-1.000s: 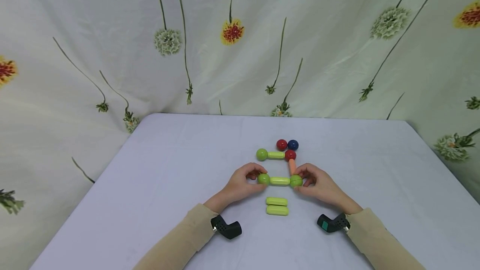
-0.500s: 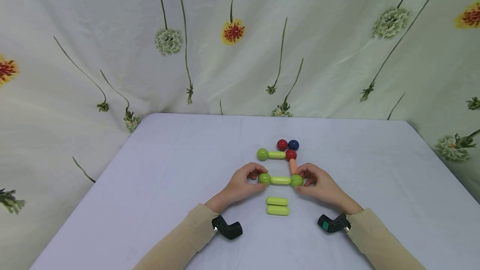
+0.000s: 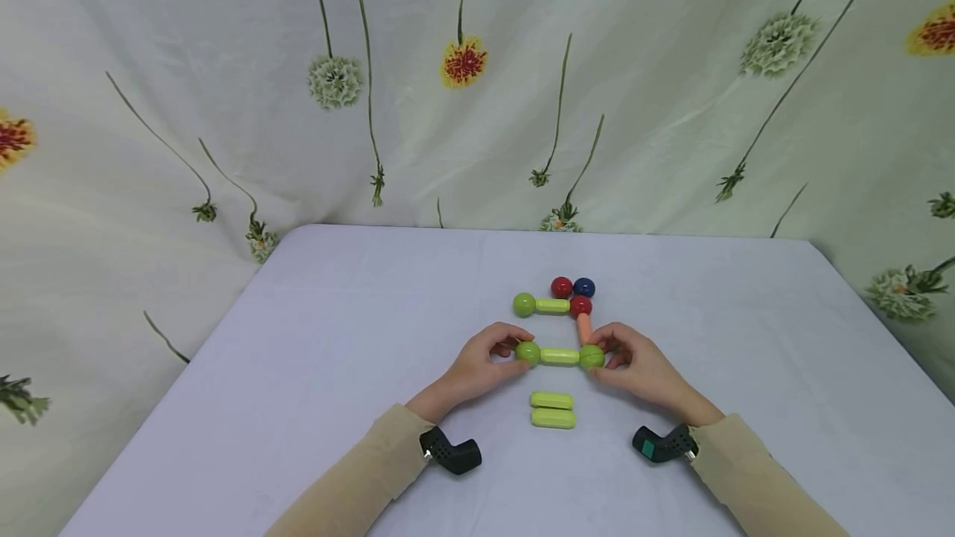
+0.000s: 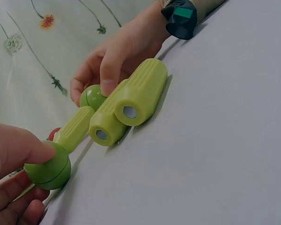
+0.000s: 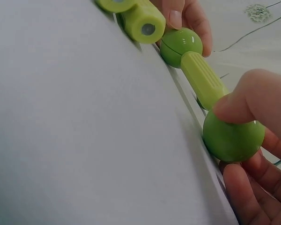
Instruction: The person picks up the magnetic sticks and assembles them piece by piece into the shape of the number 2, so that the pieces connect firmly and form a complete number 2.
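My left hand [image 3: 487,365] pinches a green ball [image 4: 49,166] between thumb and fingers. Another green ball [image 5: 234,136] is held the same way by my right hand [image 3: 632,363]. Between the two balls runs a yellow-green rod [image 3: 559,356], its ends against them. From the right ball an orange rod [image 3: 584,327] leads away to a red ball [image 3: 580,306]. A second yellow-green rod [image 3: 553,305] joins that red ball to a green ball [image 3: 525,304] on the left. The whole forms a shape open on its left side.
Two loose yellow-green rods [image 3: 552,418] with grey metal discs in their ends lie side by side nearer to me. Beyond the joined pieces sit a red ball [image 3: 561,287] and a blue ball [image 3: 584,287]. A flowered curtain [image 3: 671,106] hangs behind the white table [image 3: 373,288].
Both hands have shifted the joined balls and rods slightly away from me and a little to the right. The loose rods stay where they were.
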Motion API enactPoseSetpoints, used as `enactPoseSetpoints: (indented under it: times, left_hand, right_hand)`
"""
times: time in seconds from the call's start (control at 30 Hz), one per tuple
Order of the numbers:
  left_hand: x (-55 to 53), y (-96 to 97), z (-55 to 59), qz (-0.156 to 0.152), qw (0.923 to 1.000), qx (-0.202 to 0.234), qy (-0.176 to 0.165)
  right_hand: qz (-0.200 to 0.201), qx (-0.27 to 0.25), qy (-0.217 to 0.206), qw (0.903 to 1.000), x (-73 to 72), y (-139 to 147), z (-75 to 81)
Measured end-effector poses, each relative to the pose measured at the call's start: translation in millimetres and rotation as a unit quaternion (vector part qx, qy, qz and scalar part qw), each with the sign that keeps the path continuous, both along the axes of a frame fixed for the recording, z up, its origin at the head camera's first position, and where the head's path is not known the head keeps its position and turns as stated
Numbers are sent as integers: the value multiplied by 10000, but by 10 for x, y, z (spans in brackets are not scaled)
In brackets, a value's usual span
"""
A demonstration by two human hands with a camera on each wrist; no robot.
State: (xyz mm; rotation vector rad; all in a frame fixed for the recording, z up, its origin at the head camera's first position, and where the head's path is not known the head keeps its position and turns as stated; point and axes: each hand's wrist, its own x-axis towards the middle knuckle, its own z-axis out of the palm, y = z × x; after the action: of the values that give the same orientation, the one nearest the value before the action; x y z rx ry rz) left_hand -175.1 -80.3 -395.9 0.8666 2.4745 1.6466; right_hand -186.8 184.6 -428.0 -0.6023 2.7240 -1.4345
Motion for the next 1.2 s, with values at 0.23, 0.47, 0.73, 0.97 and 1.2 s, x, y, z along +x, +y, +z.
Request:
enactPoseSetpoints:
  times: [0.23, 0.47, 0.73, 0.97, 1.2]
  left_hand:
    - [-32, -27, -5, -137, 9998, -61, -111]
    - [-63, -41, -21, -193, 9996, -83, -166]
    - [-63, -34, -17, -162, 9996, -107, -224]
    - [-58, -29, -11, -163, 9995, -84, -274]
    - [-60, -33, -7, -180, 9994, -96, -273]
  right_hand:
    - [110, -66, -88, 9999, -3, 36, 16]
    - [365, -129, -258, 9989, -40, 80, 48]
    - [423, 4, -276, 9987, -62, 112, 110]
    - [-24, -193, 174, 9997, 23, -6, 229]
    - [-6, -428, 739, 9963, 145, -188, 326]
